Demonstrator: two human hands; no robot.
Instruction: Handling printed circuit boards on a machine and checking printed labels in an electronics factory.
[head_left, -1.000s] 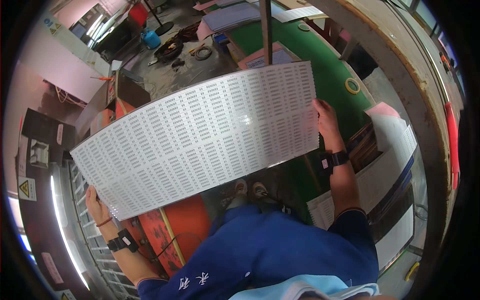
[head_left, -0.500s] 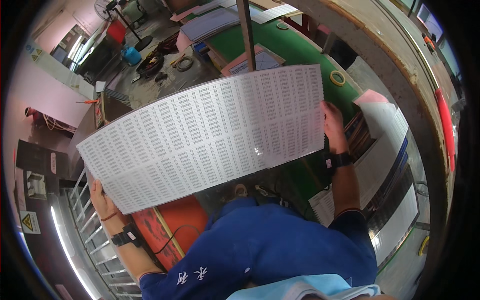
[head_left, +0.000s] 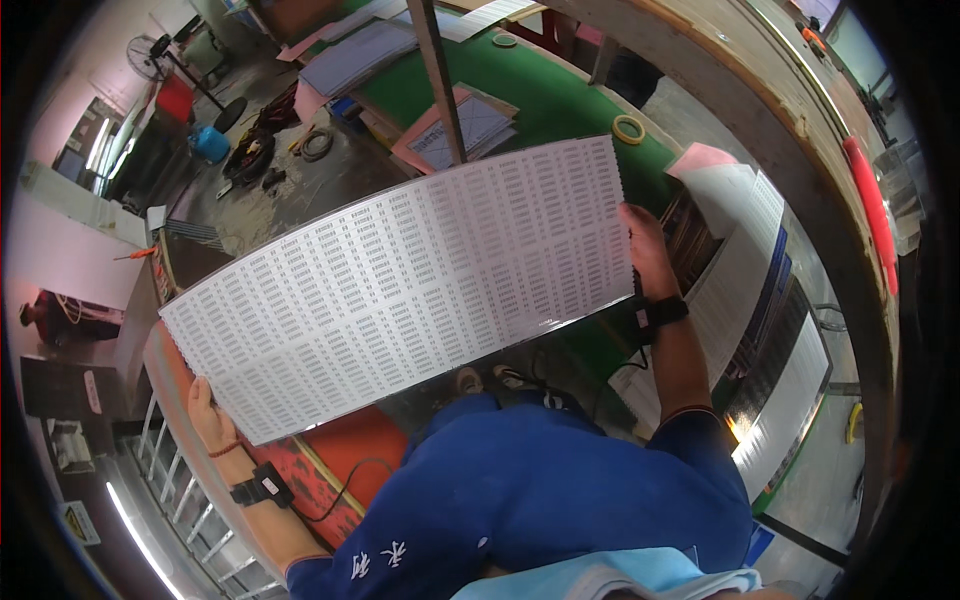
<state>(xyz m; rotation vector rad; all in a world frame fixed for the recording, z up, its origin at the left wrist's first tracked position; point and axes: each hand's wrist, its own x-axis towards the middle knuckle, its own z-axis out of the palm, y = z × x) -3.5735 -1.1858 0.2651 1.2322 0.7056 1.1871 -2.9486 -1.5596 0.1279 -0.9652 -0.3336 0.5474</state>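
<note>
Printed sheet (head_left: 405, 290) front and centre, folks, and I have it on my head feed, held out in mid-air ahead of the blue shirt (head_left: 560, 480), one short end in each hand! Long and pale it is, row upon row of small dark marks, both short edges finely toothed, a bright glint along the lower rim. It slants across my view, left end low, right end high.

Over to the left hand (head_left: 211, 418): it grasps the sheet near the lower left corner, thumb showing at the edge; where its other fingers press, I can't make out. Across to the right hand (head_left: 650, 255), gripping the opposite short edge about midway down, its fingertips partly lost behind the sheet. Dark straps with small boxes ride on both wrists.

Below the sheet I've got a worn red surface (head_left: 370, 440), with a ladder-like metal rack (head_left: 238, 568) at lower left. Beyond the far edge, a green tabletop (head_left: 560, 90) carries a yellow tape roll (head_left: 628, 141), and a metal post (head_left: 440, 80) rises behind the sheet. Out past the right hand, a pile of printed sheets (head_left: 725, 285) fans out, and farther right, a red handle (head_left: 870, 210) lies along a rusty-edged ledge.
</note>
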